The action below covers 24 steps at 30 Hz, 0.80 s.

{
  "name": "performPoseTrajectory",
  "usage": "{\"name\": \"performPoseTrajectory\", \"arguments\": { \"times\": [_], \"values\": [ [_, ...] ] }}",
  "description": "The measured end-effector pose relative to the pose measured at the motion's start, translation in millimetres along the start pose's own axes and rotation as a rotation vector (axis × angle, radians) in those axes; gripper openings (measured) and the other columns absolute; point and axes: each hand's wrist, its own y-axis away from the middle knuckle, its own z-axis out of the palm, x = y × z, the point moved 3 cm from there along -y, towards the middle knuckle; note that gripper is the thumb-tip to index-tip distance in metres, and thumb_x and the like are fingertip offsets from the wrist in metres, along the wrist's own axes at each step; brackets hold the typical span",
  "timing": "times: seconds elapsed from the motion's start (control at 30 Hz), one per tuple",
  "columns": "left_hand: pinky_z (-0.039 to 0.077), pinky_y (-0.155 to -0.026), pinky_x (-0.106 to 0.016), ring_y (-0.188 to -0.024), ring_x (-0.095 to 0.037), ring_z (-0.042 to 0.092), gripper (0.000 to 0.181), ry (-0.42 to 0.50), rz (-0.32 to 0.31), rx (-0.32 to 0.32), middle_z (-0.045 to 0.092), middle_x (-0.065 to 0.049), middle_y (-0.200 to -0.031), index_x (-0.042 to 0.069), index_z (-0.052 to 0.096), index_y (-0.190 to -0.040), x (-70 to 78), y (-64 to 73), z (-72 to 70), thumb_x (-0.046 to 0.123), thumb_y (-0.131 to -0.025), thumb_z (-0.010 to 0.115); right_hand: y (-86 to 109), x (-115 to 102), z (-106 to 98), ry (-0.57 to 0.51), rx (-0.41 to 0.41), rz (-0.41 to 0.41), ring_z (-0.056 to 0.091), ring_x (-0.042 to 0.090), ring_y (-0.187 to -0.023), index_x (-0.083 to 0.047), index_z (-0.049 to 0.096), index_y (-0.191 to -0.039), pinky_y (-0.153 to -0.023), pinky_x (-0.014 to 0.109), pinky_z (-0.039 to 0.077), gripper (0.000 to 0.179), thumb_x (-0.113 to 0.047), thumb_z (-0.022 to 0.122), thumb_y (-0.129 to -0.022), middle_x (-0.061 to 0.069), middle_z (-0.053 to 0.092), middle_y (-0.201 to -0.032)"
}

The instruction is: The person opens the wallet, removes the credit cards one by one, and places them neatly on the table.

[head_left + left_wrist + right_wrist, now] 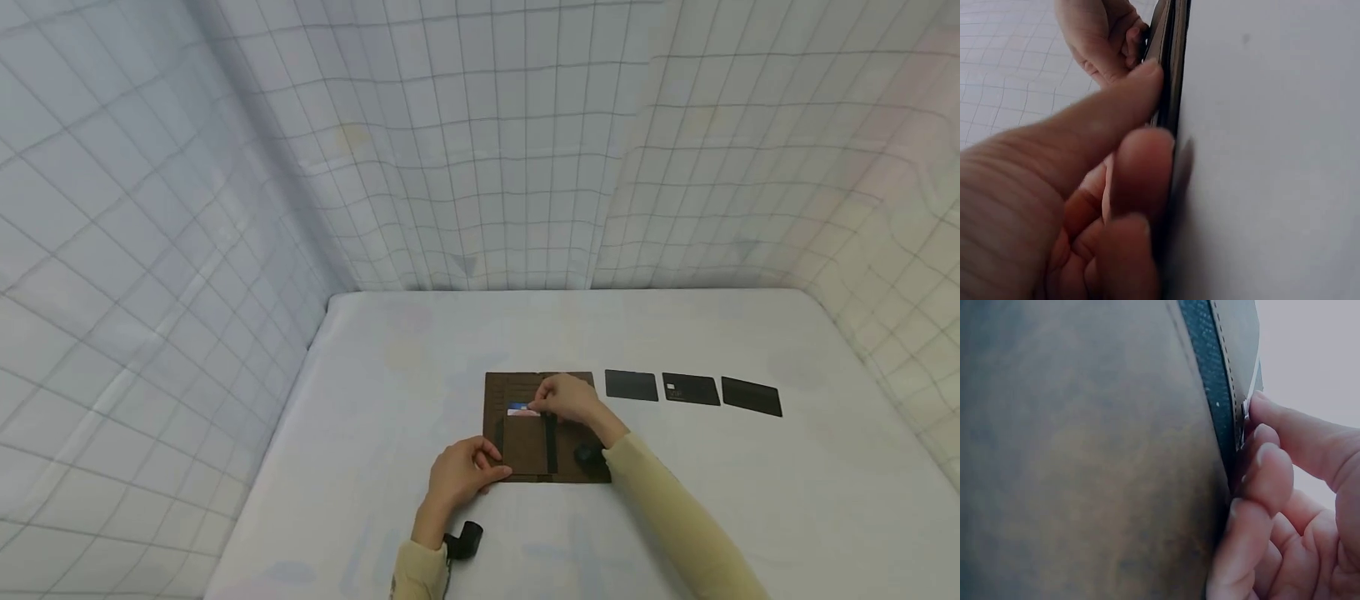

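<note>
A brown wallet [527, 446] lies spread flat on the white table, with a dark elastic band running down its middle. From its inner pocket sticks out a blue, white and pink card [519, 410], its lower part hidden in the pocket. My right hand [567, 397] pinches the card's right side between thumb and fingers, over the upper part of the wallet. At the lower left corner, my left hand [461, 472] grips the wallet's edge, the thumb [1141, 78] lying on it and the other fingers bent beside it.
To the right of the wallet, three dark cards lie in a row: a plain one [632, 385], one with a chip [691, 389] and a tilted one [752, 396]. Black wrist cameras [465, 540] are on both wrists. Grid-patterned white cloth [480, 167] surrounds the table.
</note>
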Motion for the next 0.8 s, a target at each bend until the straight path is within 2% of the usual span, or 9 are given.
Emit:
{"name": "performPoseTrajectory", "arguments": {
  "times": [0.13,0.2,0.27,0.33,0.4,0.47,0.53,0.63,0.8],
  "values": [
    [0.040,-0.047,-0.026,-0.042,-0.009,0.055,0.026,0.074,-0.010,-0.080,0.054,0.007,-0.054,0.015,0.064,-0.087,-1.6,-5.0,-3.3,0.037,-0.079,0.077,-2.9,1,1,-0.024,-0.001,-0.003,0.055,0.015,-0.050,-0.016,0.066,-0.078,-0.050,0.031,0.043,0.018,-0.031,0.070,-0.087,-0.002,0.058,-0.067],
    [0.041,-0.045,-0.027,-0.042,-0.012,0.057,0.026,0.124,-0.039,-0.130,0.056,0.003,-0.055,0.014,0.064,-0.085,-1.3,-9.1,-4.9,0.036,-0.080,0.076,-4.0,1,1,-0.024,0.003,0.004,0.055,0.015,-0.049,-0.016,0.065,-0.077,-0.050,0.030,0.043,0.018,-0.031,0.071,-0.086,-0.002,0.058,-0.066],
    [0.043,-0.045,-0.028,-0.041,-0.014,0.058,0.027,0.133,-0.062,-0.158,0.057,0.002,-0.055,0.013,0.064,-0.080,0.3,-13.7,-6.2,0.037,-0.081,0.075,-5.0,1,1,-0.025,0.006,0.013,0.055,0.015,-0.049,-0.016,0.065,-0.077,-0.050,0.030,0.043,0.018,-0.031,0.072,-0.086,-0.002,0.058,-0.066],
    [0.044,-0.044,-0.028,-0.040,-0.013,0.056,0.030,0.069,-0.060,-0.156,0.057,0.003,-0.052,0.015,0.064,-0.073,3.6,-18.0,-7.2,0.042,-0.080,0.074,-5.5,1,1,-0.027,0.006,0.018,0.055,0.016,-0.050,-0.016,0.065,-0.077,-0.051,0.030,0.043,0.018,-0.031,0.072,-0.085,-0.002,0.058,-0.067],
    [0.043,-0.044,-0.027,-0.041,-0.009,0.053,0.037,-0.048,-0.026,-0.128,0.054,0.007,-0.051,0.017,0.061,-0.066,8.2,-21.5,-7.8,0.050,-0.077,0.075,-5.9,2,2,-0.031,0.005,0.020,0.056,0.016,-0.050,-0.016,0.065,-0.078,-0.051,0.030,0.044,0.018,-0.031,0.073,-0.084,-0.002,0.059,-0.067],
    [0.040,-0.044,-0.026,-0.042,-0.007,0.049,0.042,-0.173,0.010,-0.089,0.051,0.010,-0.050,0.020,0.058,-0.060,12.2,-24.1,-8.1,0.056,-0.071,0.076,-6.1,4,2,-0.045,0.006,0.023,0.057,0.016,-0.051,-0.016,0.066,-0.078,-0.052,0.031,0.045,0.017,-0.030,0.073,-0.084,-0.002,0.059,-0.067],
    [0.037,-0.044,-0.025,-0.044,-0.006,0.045,0.045,-0.261,0.030,-0.061,0.048,0.011,-0.050,0.022,0.055,-0.058,14.3,-25.8,-8.0,0.060,-0.064,0.078,-6.6,6,2,-0.062,0.005,0.017,0.057,0.017,-0.051,-0.016,0.066,-0.078,-0.053,0.031,0.046,0.016,-0.029,0.074,-0.084,-0.001,0.059,-0.068],
    [0.035,-0.044,-0.024,-0.046,-0.006,0.043,0.047,-0.308,0.048,-0.054,0.046,0.012,-0.052,0.023,0.053,-0.058,14.2,-27.2,-6.9,0.060,-0.058,0.081,-7.1,8,2,-0.086,0.001,0.006,0.057,0.017,-0.050,-0.015,0.066,-0.078,-0.053,0.031,0.047,0.016,-0.027,0.074,-0.084,0.000,0.059,-0.068],
    [0.035,-0.045,-0.024,-0.045,-0.005,0.041,0.048,-0.320,0.091,-0.048,0.045,0.013,-0.051,0.023,0.052,-0.060,11.8,-28.0,-5.1,0.061,-0.056,0.082,-7.9,10,1,-0.108,-0.010,0.017,0.057,0.016,-0.050,-0.014,0.066,-0.078,-0.053,0.031,0.047,0.016,-0.026,0.075,-0.083,0.000,0.060,-0.068]
  ]
}}
